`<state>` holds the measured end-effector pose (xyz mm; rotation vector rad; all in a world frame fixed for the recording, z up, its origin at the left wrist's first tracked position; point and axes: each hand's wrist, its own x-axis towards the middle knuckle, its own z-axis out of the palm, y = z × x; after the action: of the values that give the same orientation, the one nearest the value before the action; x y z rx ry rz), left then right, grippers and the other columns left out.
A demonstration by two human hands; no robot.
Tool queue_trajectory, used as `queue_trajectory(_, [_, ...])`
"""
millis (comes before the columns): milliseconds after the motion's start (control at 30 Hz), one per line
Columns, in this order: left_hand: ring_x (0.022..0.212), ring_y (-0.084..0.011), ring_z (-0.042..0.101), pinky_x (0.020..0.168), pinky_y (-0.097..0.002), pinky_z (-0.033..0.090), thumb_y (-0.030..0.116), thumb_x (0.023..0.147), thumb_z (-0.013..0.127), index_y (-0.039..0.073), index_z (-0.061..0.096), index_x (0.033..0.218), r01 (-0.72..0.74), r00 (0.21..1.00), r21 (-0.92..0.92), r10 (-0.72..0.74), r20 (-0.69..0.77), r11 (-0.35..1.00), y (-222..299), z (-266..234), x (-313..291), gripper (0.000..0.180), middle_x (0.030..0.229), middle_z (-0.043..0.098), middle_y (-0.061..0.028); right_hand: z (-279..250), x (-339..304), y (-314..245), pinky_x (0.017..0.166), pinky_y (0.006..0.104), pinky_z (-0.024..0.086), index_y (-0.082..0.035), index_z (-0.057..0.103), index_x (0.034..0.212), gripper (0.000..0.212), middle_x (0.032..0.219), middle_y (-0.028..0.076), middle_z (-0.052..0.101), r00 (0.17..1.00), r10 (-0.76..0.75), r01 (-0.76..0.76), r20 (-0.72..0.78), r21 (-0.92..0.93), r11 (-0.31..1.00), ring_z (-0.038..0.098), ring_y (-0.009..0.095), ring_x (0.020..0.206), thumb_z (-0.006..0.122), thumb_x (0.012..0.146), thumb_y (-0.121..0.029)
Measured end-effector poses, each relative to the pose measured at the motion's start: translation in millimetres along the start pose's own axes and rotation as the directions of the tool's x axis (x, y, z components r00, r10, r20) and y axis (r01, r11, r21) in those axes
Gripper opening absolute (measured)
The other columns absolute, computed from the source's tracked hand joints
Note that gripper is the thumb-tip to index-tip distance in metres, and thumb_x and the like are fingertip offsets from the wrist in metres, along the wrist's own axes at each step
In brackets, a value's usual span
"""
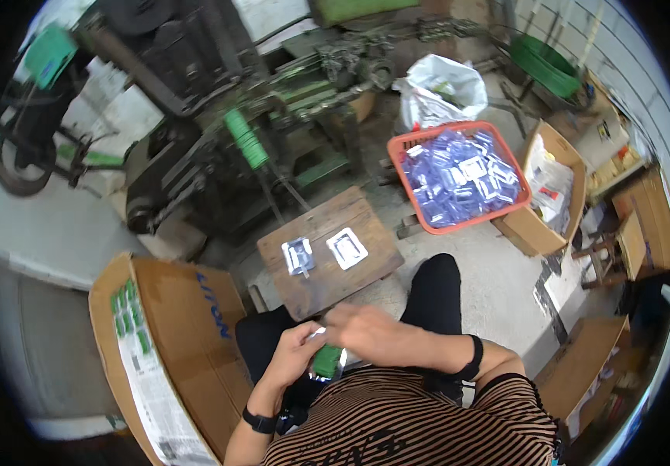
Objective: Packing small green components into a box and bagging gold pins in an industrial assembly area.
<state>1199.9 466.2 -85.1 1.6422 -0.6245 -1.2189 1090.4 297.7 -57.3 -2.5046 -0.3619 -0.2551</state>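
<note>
While the left hand (295, 356) pinches the green pack (326, 361), low in the middle of the frame, the right hand (362, 334) is close by its top end. The right hand is blurry, so I can't tell if it grips anything. The green pack could drop if the pinch is too loose, or bend if squeezed too hard. Just above, a wood table (319, 291) has a silver pack (298, 256) and a white pack (347, 248); a bump from a knee (437, 279) might knock them off. At upper right, purple packs (459, 175) fill a red basket (455, 227). At lower left, little green packs (127, 311) lie by a big box wall (195, 342).
</note>
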Motion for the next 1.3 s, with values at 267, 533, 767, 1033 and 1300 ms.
queue_trajectory(267, [0.071, -0.016, 0.062, 0.057, -0.0303, 0.053, 0.017, 0.091, 0.049, -0.001, 0.055, 0.101, 0.089, 0.969, -0.526, -0.195, -0.151, 0.846, -6.5, 22.7, 43.7, 0.022, 0.082, 0.061, -0.0076, 33.2, -16.6, 41.1, 0.077, 0.0368, 0.049, 0.0, 0.055, 0.095, 0.028, 0.087, 0.015, 0.056, 0.904, 0.18, -0.056, -0.388, 0.31, 0.949, 0.058, 0.03, 0.087, 0.059, 0.067, -0.004])
queue_trajectory(533, [0.094, -0.0194, 0.059, 0.081, -0.0335, 0.05, 0.015, 0.09, 0.046, 0.0, 0.05, 0.115, 0.334, 0.917, -0.704, -0.388, 0.089, 0.626, -31.8, 65.0, 107.0, 0.029, 0.106, 0.057, -0.0088, 33.0, -67.7, 96.9, 0.069, 0.0304, 0.051, -0.004, 0.053, 0.09, 0.024, 0.095, 0.009, 0.056, 0.854, 0.363, -0.272, -0.372, 0.275, 0.922, 0.056, 0.025, 0.09, 0.06, 0.069, -0.013])
queue_trajectory(767, [0.084, -0.0169, 0.061, 0.061, -0.0266, 0.054, 0.017, 0.093, 0.046, -0.001, 0.05, 0.112, 0.25, 0.96, -0.599, -0.274, 0.052, 0.761, -1.7, 106.1, 134.7, 0.026, 0.101, 0.058, -0.0089, 1.9, -102.1, 98.7, 0.073, 0.0293, 0.049, -0.001, 0.058, 0.097, 0.034, 0.096, 0.006, 0.056, 0.812, 0.412, -0.383, -0.414, 0.154, 0.911, 0.052, 0.021, 0.091, 0.06, 0.067, -0.015])
queue_trajectory(1033, [0.071, -0.0132, 0.06, 0.049, -0.0258, 0.052, 0.019, 0.095, 0.045, 0.003, 0.054, 0.103, 0.139, 0.983, -0.563, -0.18, -0.018, 0.815, 12.9, 108.6, 100.8, 0.02, 0.088, 0.06, -0.0057, 3.6, -102.9, 54.2, 0.073, 0.0308, 0.052, 0.001, 0.058, 0.101, 0.039, 0.105, 0.01, 0.056, 0.719, 0.416, -0.38, -0.556, 0.187, 0.906, 0.058, 0.024, 0.09, 0.061, 0.063, -0.007])
queue_trajectory(1300, [0.081, -0.0098, 0.058, 0.071, -0.0245, 0.05, 0.011, 0.093, 0.048, 0.002, 0.055, 0.101, -0.079, 0.967, -0.49, -0.052, -0.248, 0.868, 25.8, 89.5, 58.3, 0.014, 0.093, 0.06, -0.0042, -0.7, -85.8, 11.1, 0.064, 0.0314, 0.053, 0.0, 0.037, 0.133, 0.077, 0.139, 0.019, 0.035, 0.88, 0.32, -0.289, -0.35, 0.138, 0.947, 0.064, 0.027, 0.082, 0.061, 0.06, 0.001])
